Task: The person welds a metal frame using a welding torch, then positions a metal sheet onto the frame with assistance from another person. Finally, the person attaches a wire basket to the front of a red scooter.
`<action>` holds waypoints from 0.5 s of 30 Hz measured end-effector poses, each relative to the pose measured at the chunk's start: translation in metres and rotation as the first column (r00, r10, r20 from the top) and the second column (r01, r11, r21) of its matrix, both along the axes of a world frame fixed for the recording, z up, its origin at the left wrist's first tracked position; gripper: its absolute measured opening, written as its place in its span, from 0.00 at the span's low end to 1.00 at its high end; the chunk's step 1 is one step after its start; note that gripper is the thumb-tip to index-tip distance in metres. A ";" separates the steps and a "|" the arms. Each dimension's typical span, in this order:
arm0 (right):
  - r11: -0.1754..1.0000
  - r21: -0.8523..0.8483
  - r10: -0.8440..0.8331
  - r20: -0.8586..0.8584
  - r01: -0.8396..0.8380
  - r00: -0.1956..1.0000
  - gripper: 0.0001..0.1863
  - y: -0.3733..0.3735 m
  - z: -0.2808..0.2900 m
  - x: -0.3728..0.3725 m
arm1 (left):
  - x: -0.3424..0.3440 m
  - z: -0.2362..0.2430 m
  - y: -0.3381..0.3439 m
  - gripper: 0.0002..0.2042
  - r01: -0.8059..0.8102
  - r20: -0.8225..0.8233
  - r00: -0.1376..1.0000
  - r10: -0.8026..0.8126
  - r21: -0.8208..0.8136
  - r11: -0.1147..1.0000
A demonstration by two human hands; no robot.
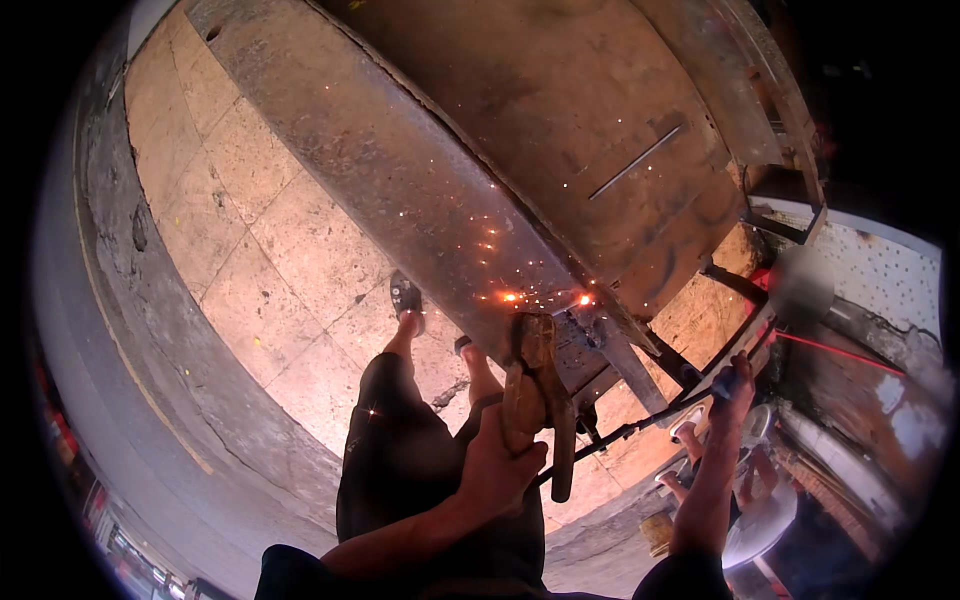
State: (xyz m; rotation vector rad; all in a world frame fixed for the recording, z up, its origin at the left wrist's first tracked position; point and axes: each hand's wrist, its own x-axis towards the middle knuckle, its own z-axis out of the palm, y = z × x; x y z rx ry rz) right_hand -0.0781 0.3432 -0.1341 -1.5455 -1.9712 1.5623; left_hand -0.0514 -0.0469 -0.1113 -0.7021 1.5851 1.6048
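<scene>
Both hands gripped gear below a sparking metal beam.
The left hand (500, 468) had its fingers wrapped around a worn brown tool (530, 375), which rose above the knuckles; its exact kind could not be told. Out to the right and higher, the right hand (738, 378) was curled around a dark handle (724, 383), whose full shape was unclear, and a thin dark line (640, 426) ran from there toward the left hand. Above and between the hands, bright sparks (585, 299) glowed at the near end of the long metal beam (400, 150). Farther up from both hands, a thin rod (635, 162) lay on a brown metal surface (560, 90). Below the right hand, another person (762, 530) was partly visible.
</scene>
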 end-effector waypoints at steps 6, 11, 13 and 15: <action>1.000 -0.016 0.023 -0.004 -0.023 1.000 0.10 -0.002 0.001 0.000 | 0.006 -0.002 0.001 0.24 0.012 -0.041 0.999 -0.012 -0.015 1.000; 0.998 0.056 0.023 0.048 -0.026 0.999 0.10 0.008 -0.003 0.006 | 0.003 -0.001 0.002 0.24 0.041 -0.011 0.999 -0.041 -0.019 0.999; 0.997 -0.011 0.077 0.010 -0.077 0.997 0.11 0.014 -0.006 0.008 | 0.001 0.001 0.003 0.22 0.038 -0.032 0.999 -0.039 -0.045 0.998; 0.988 0.052 -0.143 -0.023 0.144 0.989 0.10 0.007 -0.016 0.004 | 0.003 -0.002 0.000 0.21 0.121 -0.057 0.990 -0.125 -0.072 0.990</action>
